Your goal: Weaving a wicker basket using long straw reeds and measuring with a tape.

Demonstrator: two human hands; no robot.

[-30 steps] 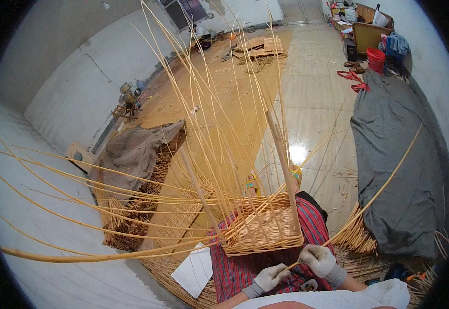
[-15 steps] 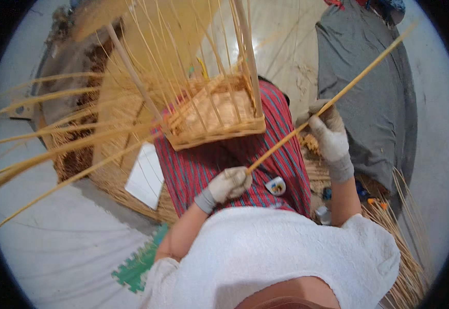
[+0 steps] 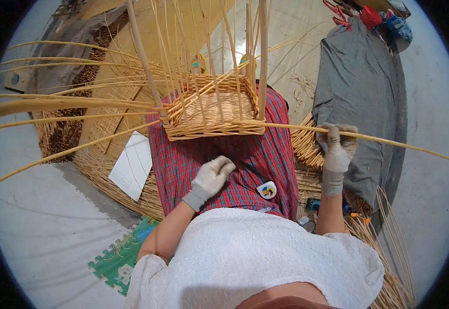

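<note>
We are gripping a rod (image 3: 364, 136) in our right hand (image 3: 337, 152) and holding our left hand (image 3: 212, 176) loosely closed, the wicker basket (image 3: 217, 131) sitting beyond the left one.

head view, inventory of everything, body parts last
striped cloth: one, red and blue, centre
woven basket: one, tan, over the striped cloth
long cane: one, tan, right of the basket
side canes: several, tan, left of the basket
round item: one, white, on the striped cloth
flat sheet: one, white, left of the striped cloth
foam mat: one, green, lower left
large cloth: one, grey, right side
stick bundles: several, tan, at both sides
footwear: two, yellowish, beyond the basket
shirt: one, white, bottom centre
left hand: one, whitish-gloved, over the striped cloth
right hand: one, whitish-gloved, on the long cane
</note>
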